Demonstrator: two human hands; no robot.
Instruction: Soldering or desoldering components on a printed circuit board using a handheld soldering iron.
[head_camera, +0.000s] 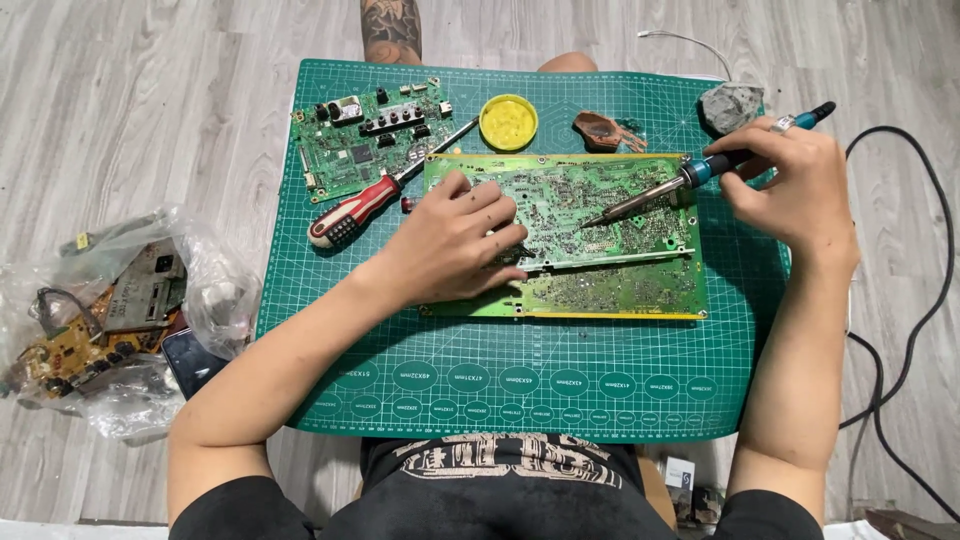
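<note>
Our left hand (455, 240) is pressing flat on the big green board (600, 235), not closing on it. Our right hand's (790, 180) grip is holding the soldering iron (680, 185), tip touching the board just beside it. Soldering needs steady hands.

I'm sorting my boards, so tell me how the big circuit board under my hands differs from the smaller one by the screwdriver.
The big circuit board lies square to the mat, solder side up; the smaller circuit board sits tilted, black parts facing up. The left hand presses the big one while the soldering iron in the right hand points at it; the smaller lies untouched beside the screwdriver. Both are green.
</note>
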